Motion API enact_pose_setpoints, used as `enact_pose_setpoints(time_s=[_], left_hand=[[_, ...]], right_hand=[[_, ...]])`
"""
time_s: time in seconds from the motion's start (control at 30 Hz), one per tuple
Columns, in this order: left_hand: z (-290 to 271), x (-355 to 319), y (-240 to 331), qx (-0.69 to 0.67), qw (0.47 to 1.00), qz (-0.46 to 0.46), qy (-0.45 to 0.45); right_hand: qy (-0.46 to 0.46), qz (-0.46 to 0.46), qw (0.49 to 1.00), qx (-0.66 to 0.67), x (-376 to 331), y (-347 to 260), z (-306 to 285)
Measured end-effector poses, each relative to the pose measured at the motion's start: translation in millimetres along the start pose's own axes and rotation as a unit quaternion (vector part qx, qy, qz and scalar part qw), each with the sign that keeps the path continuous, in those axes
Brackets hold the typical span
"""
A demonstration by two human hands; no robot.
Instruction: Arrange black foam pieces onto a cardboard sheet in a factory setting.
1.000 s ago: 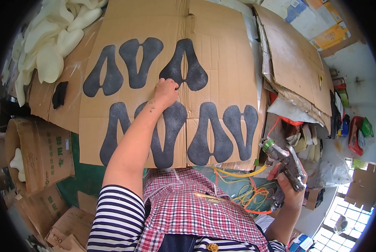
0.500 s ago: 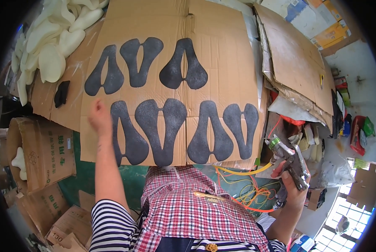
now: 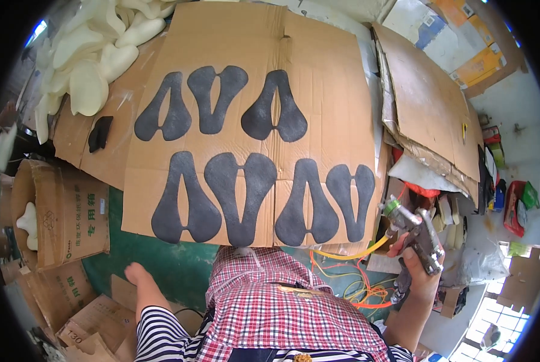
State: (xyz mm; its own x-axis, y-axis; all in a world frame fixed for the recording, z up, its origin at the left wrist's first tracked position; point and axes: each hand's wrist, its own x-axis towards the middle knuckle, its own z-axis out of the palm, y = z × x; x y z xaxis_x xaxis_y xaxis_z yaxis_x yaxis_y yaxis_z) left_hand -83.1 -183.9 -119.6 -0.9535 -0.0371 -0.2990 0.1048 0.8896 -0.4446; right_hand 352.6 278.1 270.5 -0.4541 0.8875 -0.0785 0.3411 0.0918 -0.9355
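Plainly, seven black pieces lie flat on the cardboard sheet, three in a farther row and four in a nearer one. Each has two rounded lobes linked by a thin bridge at the broad end, and the lobes taper together to a blunt tip, leaving a long opening through which the brown board shows. They alternate along each row, one with its broad end toward the person, the next with it turned away. Their faces are dark, charcoal-like and matt, with a fine paler speckle in places. The nearer row sits along the sheet's near edge, and its pieces are close together; the third piece of the farther row lies across the crease.

Beyond the sheet's right edge, the right hand is wrapped around a spray gun, a worn metal tool with a green ring by its nozzle. A yellow hose runs close by it.

Low on the left, the left hand is off the sheet, near the cardboard boxes. Nothing can be seen in it; how far its fingers are curled cannot be told.
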Motion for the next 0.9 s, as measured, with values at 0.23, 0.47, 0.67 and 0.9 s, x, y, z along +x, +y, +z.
enact_pose_setpoints(time_s=[0.23, 0.47, 0.67, 0.9], left_hand=[[79.3, -47.3, 58.4, -0.526, 0.738, -0.331, -0.264], [53.6, -33.5, 89.5, -0.52, 0.784, -0.224, -0.256], [45.2, -26.2, 94.9, -0.558, 0.766, -0.188, -0.258], [35.1, -35.8, 109.0, -0.568, 0.76, -0.209, -0.238]], right_hand=[[0.038, -0.004, 0.999, -0.021, 13.3, -9.6, 17.3], [-0.001, 0.011, 1.0, -0.027, 4.7, -4.4, 4.3], [-0.002, 0.004, 1.0, 0.014, 5.6, -11.2, 16.8], [0.022, 0.028, 0.998, -0.047, 5.1, -11.2, 3.8]])
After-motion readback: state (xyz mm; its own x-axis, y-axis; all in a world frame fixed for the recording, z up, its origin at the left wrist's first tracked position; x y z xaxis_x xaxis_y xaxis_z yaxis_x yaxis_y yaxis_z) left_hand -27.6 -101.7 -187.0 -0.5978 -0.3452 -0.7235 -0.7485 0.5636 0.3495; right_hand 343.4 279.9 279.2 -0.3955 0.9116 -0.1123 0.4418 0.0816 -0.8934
